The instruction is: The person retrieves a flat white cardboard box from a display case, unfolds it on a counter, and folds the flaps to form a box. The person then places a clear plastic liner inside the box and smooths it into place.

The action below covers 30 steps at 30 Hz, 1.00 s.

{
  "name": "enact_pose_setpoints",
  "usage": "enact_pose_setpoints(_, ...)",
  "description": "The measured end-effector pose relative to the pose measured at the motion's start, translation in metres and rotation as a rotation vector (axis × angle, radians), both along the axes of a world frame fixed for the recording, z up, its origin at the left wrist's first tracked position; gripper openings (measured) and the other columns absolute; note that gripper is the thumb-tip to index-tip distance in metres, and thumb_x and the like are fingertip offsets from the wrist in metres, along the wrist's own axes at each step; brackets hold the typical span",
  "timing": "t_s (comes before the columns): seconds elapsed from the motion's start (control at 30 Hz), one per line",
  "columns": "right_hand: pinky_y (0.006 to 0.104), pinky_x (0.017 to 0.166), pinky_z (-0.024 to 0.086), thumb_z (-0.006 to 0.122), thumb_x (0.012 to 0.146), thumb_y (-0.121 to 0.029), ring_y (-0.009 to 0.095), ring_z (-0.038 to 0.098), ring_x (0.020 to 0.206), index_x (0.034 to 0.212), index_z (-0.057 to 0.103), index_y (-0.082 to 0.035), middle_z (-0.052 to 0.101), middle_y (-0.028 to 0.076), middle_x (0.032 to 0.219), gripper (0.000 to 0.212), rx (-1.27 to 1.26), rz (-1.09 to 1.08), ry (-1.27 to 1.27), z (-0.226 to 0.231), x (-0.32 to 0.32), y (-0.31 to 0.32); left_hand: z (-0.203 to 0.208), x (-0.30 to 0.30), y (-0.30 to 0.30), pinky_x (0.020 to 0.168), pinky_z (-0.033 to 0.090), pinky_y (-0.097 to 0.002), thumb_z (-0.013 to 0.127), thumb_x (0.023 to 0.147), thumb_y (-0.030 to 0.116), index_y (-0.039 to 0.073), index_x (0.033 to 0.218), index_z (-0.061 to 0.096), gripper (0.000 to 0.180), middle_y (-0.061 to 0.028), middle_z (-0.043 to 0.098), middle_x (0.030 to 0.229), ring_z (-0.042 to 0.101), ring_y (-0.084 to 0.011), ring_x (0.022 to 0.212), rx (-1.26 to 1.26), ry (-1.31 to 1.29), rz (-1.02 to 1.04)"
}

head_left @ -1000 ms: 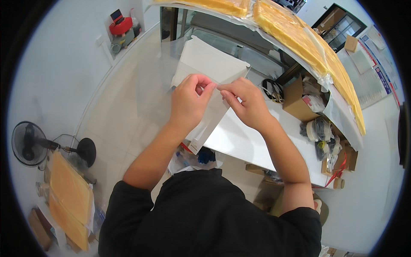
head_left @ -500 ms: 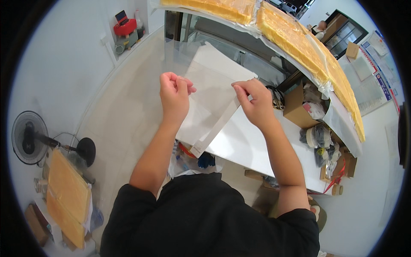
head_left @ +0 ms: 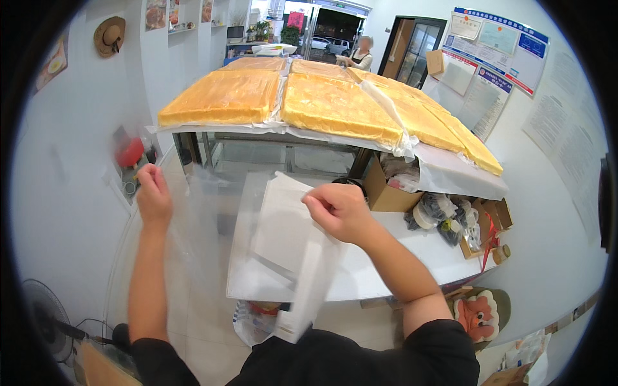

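My left hand [head_left: 154, 196], raised at the left, has its fingers closed on the edge of a clear plastic sheet [head_left: 196, 235]. The sheet is see-through, and its far edges are hard to make out. Over the white table [head_left: 367, 283], my right hand [head_left: 341, 211] pinches the sheet's other side. A white strip [head_left: 309, 293] hangs below that hand along the plastic, blurred by motion; how it joins the sheet I cannot tell. Beneath lies a flat white sheet or stack [head_left: 280, 225] on the table.
Beyond the table, large yellow wrapped slabs [head_left: 341, 106] cover a raised counter. A cardboard box [head_left: 389, 186] and dark plastic-wrapped rolls [head_left: 438, 212] sit at the table's right. A fan [head_left: 45, 315] stands lower left. Far back is another person [head_left: 362, 55].
My hands have moved apart, the left one far to the left, drawing the clear sheet wider. The white strip has swung down toward me. My view has tilted up.
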State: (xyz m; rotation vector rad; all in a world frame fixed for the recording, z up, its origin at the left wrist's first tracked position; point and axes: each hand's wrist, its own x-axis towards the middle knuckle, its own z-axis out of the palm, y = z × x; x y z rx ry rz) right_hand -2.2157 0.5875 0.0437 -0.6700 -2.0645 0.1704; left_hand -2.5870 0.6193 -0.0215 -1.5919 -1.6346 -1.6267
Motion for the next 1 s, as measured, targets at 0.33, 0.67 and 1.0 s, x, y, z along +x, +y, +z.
enact_pose_setpoints(0.33,0.0245,0.049,0.038,0.064,0.084,-0.004,0.009,0.05,0.053,0.079,0.068,-0.002,0.06,0.004,0.063,0.007,-0.083,-0.043,0.089,0.042,0.11,-0.016,0.089,-0.114,-0.021,0.073,0.049,-0.0389,0.043,0.103,0.026,0.001,0.108,0.054,0.028,-0.0176,0.065,0.094,0.064,-0.0346,0.082,-0.002,0.161,0.114)
enact_pose_setpoints(0.67,0.0341,0.062,0.045,0.072,0.081,-0.007,0.025,0.056,0.069,0.083,0.065,-0.003,0.059,0.008,0.073,0.009,0.184,-0.242,-0.16,0.0,0.153,0.009,0.101,-0.04,-0.08,0.052,0.035,-0.0333,0.076,0.08,0.034,0.001,0.07,0.056,0.04,-0.0107,0.048,0.061,0.043,-0.0239,0.055,-0.619,0.526,-0.361)
enact_pose_setpoints(1.0,0.0418,0.085,0.051,0.074,0.078,-0.011,0.032,0.062,0.095,0.086,0.063,-0.003,0.068,0.011,0.1,0.016,0.402,-0.414,-0.227,-0.064,0.189,0.015,-0.031,0.015,-0.101,0.05,0.036,-0.0356,0.073,0.083,0.027,0.004,0.071,0.053,0.033,-0.0107,0.046,0.059,0.043,-0.0265,0.052,-0.571,0.002,-0.532)
